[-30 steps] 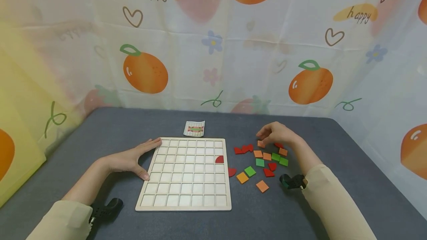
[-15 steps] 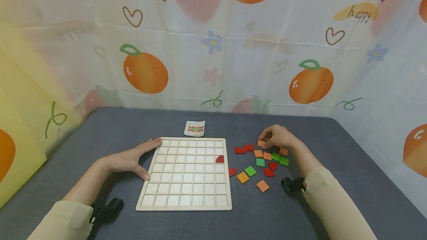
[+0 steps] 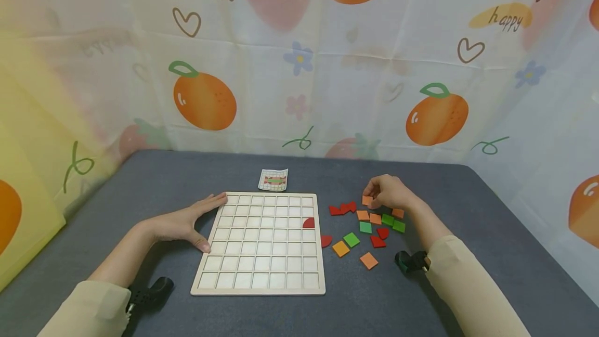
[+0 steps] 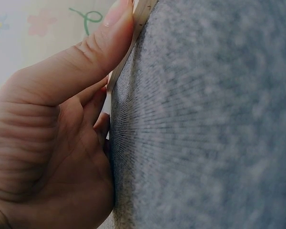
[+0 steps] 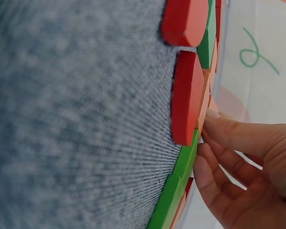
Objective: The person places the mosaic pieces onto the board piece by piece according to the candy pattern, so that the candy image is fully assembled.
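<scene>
A pale wooden board with a grid of square cells lies on the dark table. My left hand spreads along its left side, fingers extended at the far corner and thumb against the edge. One red quarter-round piece is in a cell near the board's right side. Over the scattered tiles to the right, my right hand pinches an orange square tile between thumb and fingers. In the right wrist view, red pieces and green tiles stand in front of those fingertips, partly hiding them.
Several loose orange, green and red tiles lie right of the board, including a yellow-orange square and a red rounded piece at its edge. A small printed pattern card lies behind the board. A fruit-patterned curtain hangs behind the table.
My right hand has lowered slightly and brought its thumb and fingers onto the orange tile. It now covers a red piece that showed beside it. The left hand has stayed put.
</scene>
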### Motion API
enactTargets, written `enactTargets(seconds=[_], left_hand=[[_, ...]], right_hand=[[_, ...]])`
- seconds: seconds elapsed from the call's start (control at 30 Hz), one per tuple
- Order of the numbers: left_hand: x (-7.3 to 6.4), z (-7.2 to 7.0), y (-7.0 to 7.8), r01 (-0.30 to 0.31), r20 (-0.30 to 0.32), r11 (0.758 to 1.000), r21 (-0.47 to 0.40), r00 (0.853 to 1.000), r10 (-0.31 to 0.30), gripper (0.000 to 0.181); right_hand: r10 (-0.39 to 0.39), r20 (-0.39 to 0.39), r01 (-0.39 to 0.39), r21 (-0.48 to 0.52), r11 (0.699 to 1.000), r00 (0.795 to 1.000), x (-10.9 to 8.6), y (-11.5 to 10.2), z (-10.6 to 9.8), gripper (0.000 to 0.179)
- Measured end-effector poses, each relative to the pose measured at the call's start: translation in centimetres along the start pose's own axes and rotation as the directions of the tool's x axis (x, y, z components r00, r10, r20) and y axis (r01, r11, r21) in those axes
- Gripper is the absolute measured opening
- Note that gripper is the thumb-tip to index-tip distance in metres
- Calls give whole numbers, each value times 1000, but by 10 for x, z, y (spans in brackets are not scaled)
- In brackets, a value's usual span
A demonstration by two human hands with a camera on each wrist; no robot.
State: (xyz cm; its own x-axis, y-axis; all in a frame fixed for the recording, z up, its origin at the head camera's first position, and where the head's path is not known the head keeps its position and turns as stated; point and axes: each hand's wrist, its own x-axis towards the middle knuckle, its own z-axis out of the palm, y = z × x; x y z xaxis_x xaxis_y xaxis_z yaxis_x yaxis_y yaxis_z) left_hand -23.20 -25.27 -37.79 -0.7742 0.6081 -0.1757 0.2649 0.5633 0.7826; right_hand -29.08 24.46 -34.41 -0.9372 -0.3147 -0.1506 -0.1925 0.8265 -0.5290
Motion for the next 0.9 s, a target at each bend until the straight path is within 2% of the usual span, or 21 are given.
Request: enactTargets(seconds=[0.5, 0.9], left_hand=[[-1, -1, 1, 9, -5, 1000, 7, 1000, -9, 123], [-3, -1, 3, -9, 8, 1000, 6, 1000, 9, 123]], right_hand=[[-34, -59, 36, 41, 998, 998, 0, 1, 0, 12], [-44, -60, 48, 58, 997, 997, -2, 2, -2, 21]])
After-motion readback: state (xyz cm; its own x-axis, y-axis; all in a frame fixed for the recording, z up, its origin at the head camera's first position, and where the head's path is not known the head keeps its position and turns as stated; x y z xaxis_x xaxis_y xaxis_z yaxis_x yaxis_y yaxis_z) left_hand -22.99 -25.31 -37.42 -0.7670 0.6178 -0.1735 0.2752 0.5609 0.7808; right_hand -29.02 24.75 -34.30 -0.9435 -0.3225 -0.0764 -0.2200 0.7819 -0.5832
